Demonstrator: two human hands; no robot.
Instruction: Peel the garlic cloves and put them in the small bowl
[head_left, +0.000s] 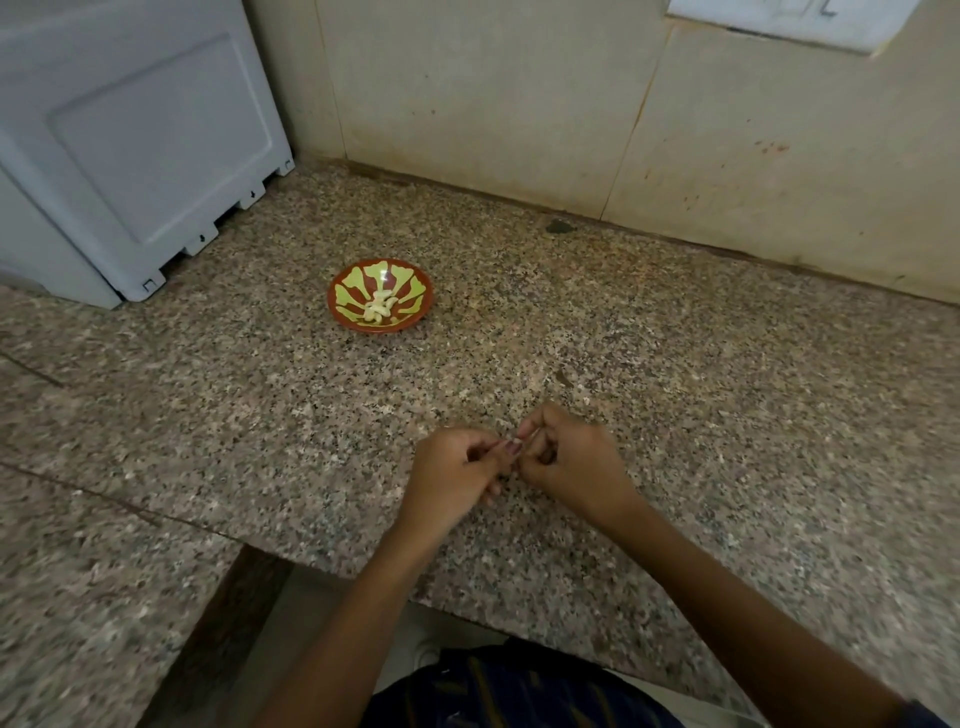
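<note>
Granite counter (675, 364) against stained tiled wall (519, 104)

You have nothing to read here. The pale plate (789, 21) on the wall at the top right carries a dark stroke or two at its upper edge, cut off by the frame and too faint to make out as a letter or a sign. The small bowl (381, 302) shows only a painted red and green pattern, no words, numbers or brand.
</note>
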